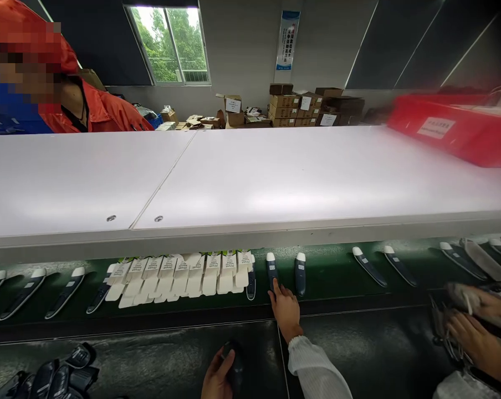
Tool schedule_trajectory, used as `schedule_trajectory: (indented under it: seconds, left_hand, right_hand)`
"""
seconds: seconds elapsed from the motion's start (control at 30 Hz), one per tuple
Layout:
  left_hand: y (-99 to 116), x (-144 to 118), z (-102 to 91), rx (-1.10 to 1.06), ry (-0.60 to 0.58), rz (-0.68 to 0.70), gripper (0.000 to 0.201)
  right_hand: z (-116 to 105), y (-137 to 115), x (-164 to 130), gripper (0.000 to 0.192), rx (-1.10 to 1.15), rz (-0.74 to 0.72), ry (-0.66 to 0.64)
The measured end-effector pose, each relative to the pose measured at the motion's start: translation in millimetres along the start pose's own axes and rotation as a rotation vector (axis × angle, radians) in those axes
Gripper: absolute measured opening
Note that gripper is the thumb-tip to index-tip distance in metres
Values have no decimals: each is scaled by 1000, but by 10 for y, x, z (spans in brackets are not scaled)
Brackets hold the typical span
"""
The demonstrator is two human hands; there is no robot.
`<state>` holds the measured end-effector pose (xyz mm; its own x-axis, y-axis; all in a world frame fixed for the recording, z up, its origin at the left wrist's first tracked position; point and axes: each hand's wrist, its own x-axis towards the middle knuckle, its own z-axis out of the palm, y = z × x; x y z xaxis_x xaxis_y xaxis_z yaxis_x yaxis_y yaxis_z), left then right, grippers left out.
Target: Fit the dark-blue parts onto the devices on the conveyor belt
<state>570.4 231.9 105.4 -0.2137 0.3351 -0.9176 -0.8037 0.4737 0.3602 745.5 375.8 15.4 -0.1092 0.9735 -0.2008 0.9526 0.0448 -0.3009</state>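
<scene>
On the green belt, the fingers of my right hand touch the lower end of a slim dark device with a white tip. These fingers are stretched out rather than wrapped round it. A similar device lies just to its right. Low in the middle, my left hand is closed on a smooth dark rounded object, whose exact kind is unclear. Left of my right hand, a row of overlapping white printed cartons partly covers another device.
A white shelf spans above the belt. More devices lie along it. Several black items are heaped lower left. A co-worker's blurred hands are at right, below a red bin. Another person in orange is beyond the shelf.
</scene>
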Motion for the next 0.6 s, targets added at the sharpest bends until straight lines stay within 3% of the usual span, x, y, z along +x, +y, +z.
schedule_trajectory:
  seconds: [0.23, 0.33, 0.43, 0.5, 0.6]
  left_hand:
    - [-108, -38, 183, 19, -10, -24, 15]
    - [-154, -61, 316, 19, -41, -1, 16]
    - [-182, -71, 425, 65, -47, 24, 22]
    - [-196, -60, 478, 108, -93, 29, 30]
    - [-221, -32, 539, 170, -264, 78, 36]
  right_hand:
    - [-17, 148, 14, 48, -32, 59, -31]
    - [-117, 178, 34, 49, -18, 82, -41]
    - [-289, 186, -138, 58, 7, 104, -41]
    - [-420, 179, -378, 63, 163, 14, -95]
    - [-575, 141, -781, 60, 531, -251, -281]
